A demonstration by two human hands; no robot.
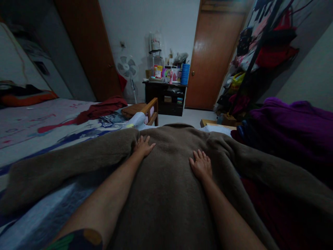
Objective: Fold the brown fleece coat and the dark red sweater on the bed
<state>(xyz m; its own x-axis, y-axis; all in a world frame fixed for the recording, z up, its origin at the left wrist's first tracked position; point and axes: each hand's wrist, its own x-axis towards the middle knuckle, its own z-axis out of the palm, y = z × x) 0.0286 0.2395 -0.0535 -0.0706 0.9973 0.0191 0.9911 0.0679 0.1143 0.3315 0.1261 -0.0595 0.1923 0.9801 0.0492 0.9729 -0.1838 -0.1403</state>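
A brown-grey coat (166, 194) lies spread out with its back up, its collar at the far end and its sleeves stretched to both sides. Flat on its upper left part, near the shoulder seam, rests my left hand (143, 146), fingers apart. My right hand (201, 164) lies on the coat's upper right part, palm down with fingers spread, a little nearer to me. Neither hand grips the cloth.
Bedding with a dark red garment (104, 109) lies at the left. A wooden armrest (153, 109) stands beyond the coat. Purple cloth (293, 125) is piled at the right. Farther back are a fan (126, 66), a black cabinet (164, 99) and a rack with hanging bags.
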